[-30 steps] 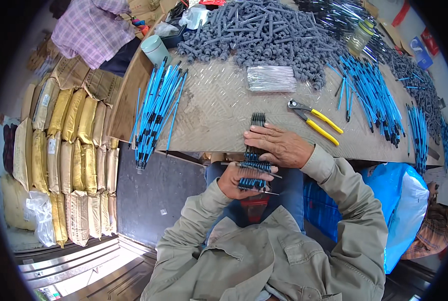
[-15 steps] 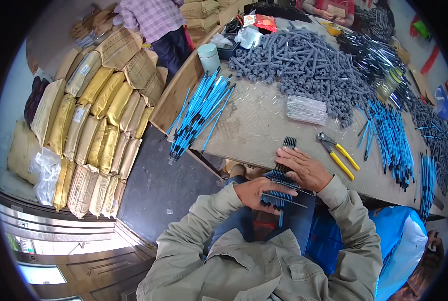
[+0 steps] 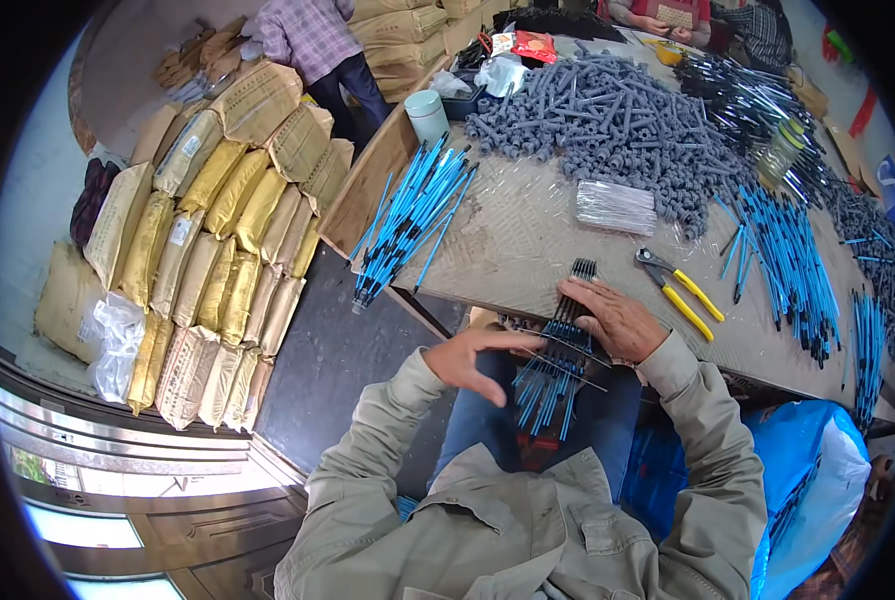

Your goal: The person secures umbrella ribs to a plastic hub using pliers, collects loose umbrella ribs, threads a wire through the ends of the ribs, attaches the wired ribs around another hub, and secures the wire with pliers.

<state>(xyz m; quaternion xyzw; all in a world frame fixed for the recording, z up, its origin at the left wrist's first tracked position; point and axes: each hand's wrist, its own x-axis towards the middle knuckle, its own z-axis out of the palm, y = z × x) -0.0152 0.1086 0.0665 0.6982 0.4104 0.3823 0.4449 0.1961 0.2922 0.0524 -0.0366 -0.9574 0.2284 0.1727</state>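
At the table's near edge, a row of thin blue-and-black rods slopes down over my knees. Their black ends rest on the tabletop. My right hand lies across the black upper part, fingers pressed over the row and holding it down. A few thin metal wires cross the rods sideways below that hand. My left hand is just left of the row, thumb and fingers spread, with nothing held in it. Its fingertips come close to the rods; whether they touch I cannot tell.
Yellow-handled pliers lie right of my right hand. Beyond are a stack of clear thin sticks and a heap of grey plastic parts. Blue rods lie in piles left and right. Wrapped sacks are stacked at left.
My left hand has come off the rods and moved left, its fingers opening. The blue lower ends now fan out in view. My right hand stays on the row.
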